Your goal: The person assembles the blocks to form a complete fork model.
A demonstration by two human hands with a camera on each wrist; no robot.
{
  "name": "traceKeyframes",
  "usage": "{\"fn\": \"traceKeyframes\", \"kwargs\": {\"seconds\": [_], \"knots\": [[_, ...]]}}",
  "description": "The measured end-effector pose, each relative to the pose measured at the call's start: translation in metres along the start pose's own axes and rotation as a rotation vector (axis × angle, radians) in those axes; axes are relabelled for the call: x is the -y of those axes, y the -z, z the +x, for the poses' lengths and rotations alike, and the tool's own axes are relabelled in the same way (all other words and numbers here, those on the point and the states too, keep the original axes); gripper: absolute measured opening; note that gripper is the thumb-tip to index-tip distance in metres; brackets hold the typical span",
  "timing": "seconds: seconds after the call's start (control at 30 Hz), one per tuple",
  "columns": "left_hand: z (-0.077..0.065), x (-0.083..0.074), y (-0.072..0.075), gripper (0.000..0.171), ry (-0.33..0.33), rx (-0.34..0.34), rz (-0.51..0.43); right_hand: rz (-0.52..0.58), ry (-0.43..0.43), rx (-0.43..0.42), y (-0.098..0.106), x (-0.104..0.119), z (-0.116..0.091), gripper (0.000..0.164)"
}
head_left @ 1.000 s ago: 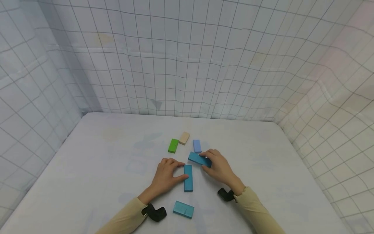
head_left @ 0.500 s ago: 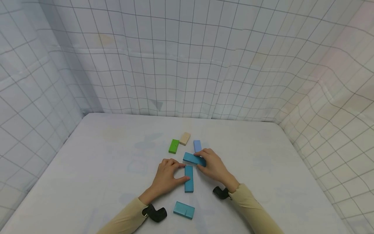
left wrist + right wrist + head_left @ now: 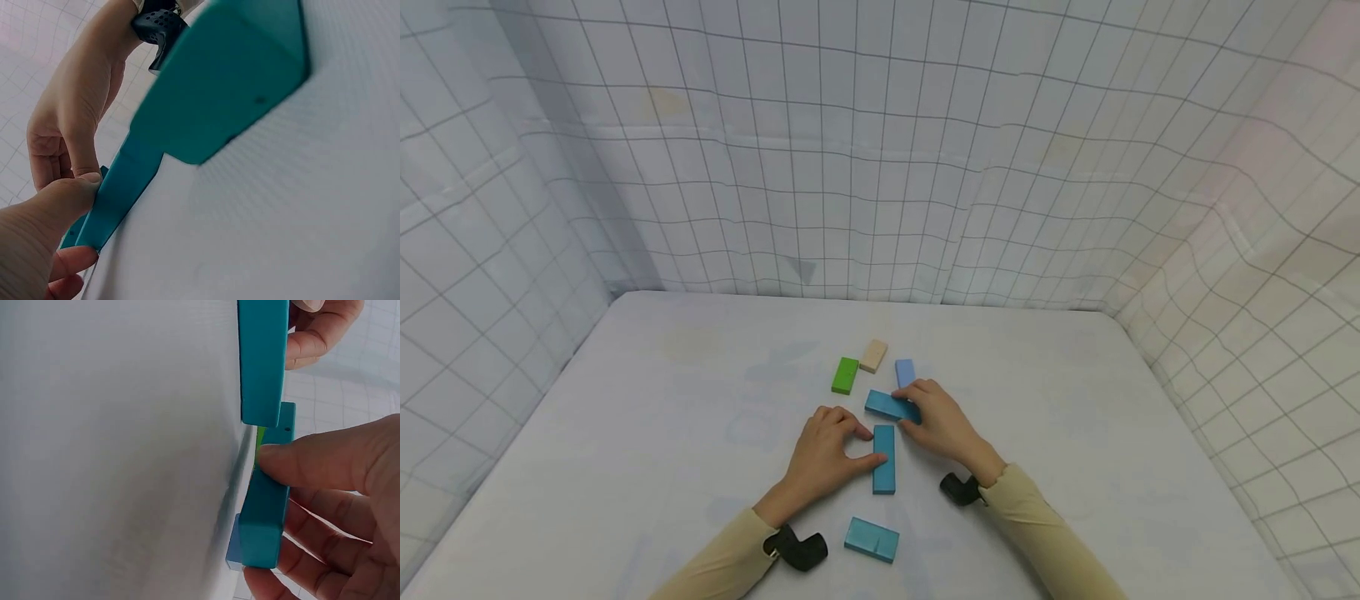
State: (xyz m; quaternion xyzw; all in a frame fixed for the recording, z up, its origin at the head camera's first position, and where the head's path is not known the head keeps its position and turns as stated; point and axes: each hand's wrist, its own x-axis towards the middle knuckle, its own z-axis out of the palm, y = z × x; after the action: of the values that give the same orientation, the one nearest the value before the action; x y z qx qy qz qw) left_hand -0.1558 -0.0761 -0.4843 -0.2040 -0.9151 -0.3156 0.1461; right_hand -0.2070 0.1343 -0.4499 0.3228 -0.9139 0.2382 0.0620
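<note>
A long blue block point(image 3: 883, 479) lies lengthwise on the table, pointing away from me. My left hand point(image 3: 823, 458) holds it, thumb on top and index finger by its far left corner. Just beyond that end, a second long blue block point(image 3: 882, 404) lies crosswise and slightly slanted, with a narrow gap between the two. My right hand point(image 3: 947, 425) pinches its right part between thumb and fingers; in the right wrist view the thumb presses this block's point(image 3: 265, 512) near side. Closer to me sits a shorter teal block point(image 3: 871, 539), large in the left wrist view's foreground.
Behind the crosswise block lie a green block point(image 3: 845, 376), a beige block point(image 3: 873, 356) and a light blue block point(image 3: 905, 372), partly hidden by my right hand. A white table point(image 3: 700, 400) is bordered by grid-patterned curtains point(image 3: 865, 167).
My right hand has carried the crosswise blue block left, over the far end of the lengthwise block's line. The left hand and the other blocks stay nearly still.
</note>
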Motion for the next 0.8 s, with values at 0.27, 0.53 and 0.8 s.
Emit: {"fn": "traceKeyframes", "kwargs": {"seconds": [0.27, 0.53, 0.8], "knots": [[0.0002, 0.002, -0.0003, 0.035, -0.009, -0.001, 0.006, 0.017, -0.006, 0.044, -0.0029, -0.0027, 0.0029, 0.035], [0.0006, 0.0021, -0.0007, 0.036, 0.001, -0.009, -0.003, 0.012, -0.009, 0.072, -0.0034, -0.0056, 0.0039, 0.034], [0.0007, 0.0025, -0.0009, 0.03, -0.017, -0.025, -0.045, 0.031, -0.013, 0.107, 0.0009, -0.0047, 0.001, 0.038]]}}
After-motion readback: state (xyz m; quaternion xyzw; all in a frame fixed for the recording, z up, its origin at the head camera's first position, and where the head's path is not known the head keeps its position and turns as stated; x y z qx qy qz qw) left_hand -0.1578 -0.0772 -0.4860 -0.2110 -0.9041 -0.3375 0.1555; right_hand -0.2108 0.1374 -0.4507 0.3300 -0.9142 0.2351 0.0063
